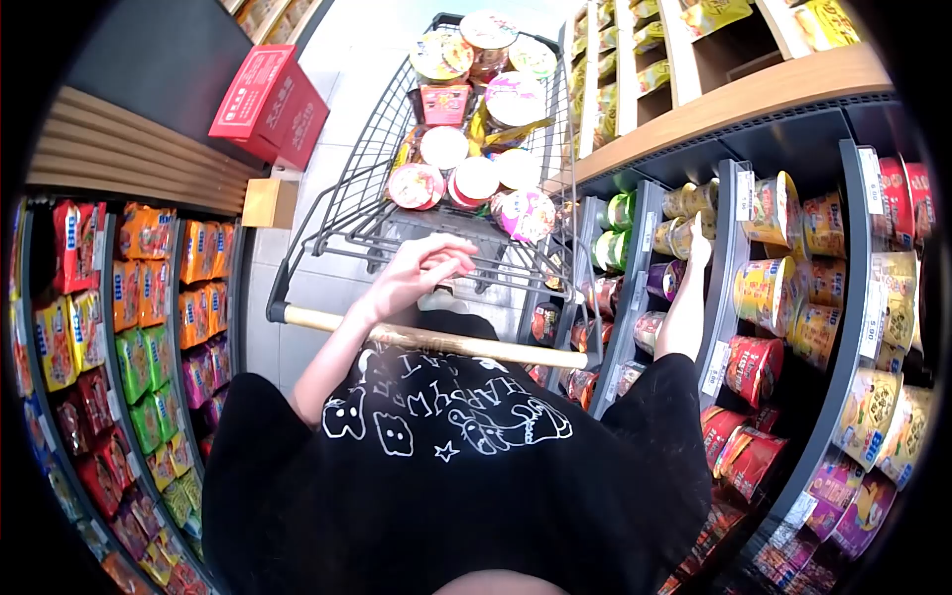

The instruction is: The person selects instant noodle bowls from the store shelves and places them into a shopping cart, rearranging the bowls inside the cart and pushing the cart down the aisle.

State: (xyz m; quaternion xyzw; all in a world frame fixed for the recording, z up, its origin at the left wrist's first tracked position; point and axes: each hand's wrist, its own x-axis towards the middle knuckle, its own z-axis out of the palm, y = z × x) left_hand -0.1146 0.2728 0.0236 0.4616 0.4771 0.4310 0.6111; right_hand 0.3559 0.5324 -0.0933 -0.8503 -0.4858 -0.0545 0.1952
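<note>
Three risks, largest first. Cart (347, 183): no hand grips its handle (426, 339); a body bump could roll it. Heaped tubs (515, 99) inside: loosely piled, might slide if jolted. Pale-gold cup (676, 238) on the right-hand shelf, beside the right hand (698, 238): packed tight, so a sideways drag could tip neighbours.

Pose: right arm stretched forward to the shelf, fingers pointing away; their opening and any hold, cannot tell. Left elbow bent, left hand (421, 270) above the cart's near end, fingers loosely curled, part open, holding nothing.
</note>
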